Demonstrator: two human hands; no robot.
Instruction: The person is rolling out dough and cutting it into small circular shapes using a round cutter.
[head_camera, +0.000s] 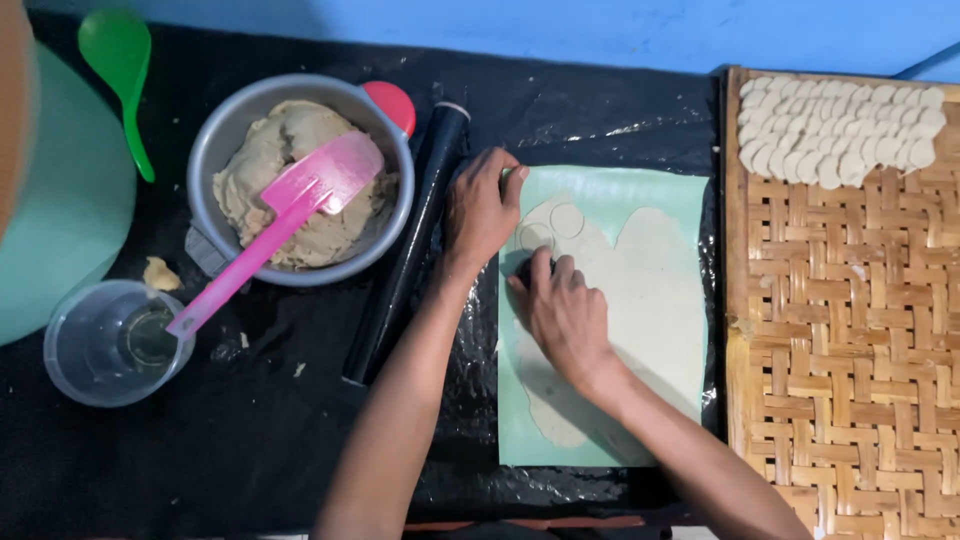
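A thin sheet of pale dough (650, 300) lies rolled out on a light green mat (680, 190). Two round outlines are pressed into the dough near its top left. My right hand (565, 315) presses a small dark round cutter (528, 268) into the dough at the sheet's left edge. My left hand (482, 208) rests on the mat's top left corner, fingers curled over its edge. Cut dough discs (840, 135) lie in overlapping rows on the woven bamboo tray (850, 350) at the right.
A black rolling pin (405, 250) lies beside the mat. A metal bowl (230, 130) holds dough and a pink spatula (275, 230). A clear cup (110, 345), a green spoon (120, 70) and a pale green lid (70, 200) sit at left on black plastic.
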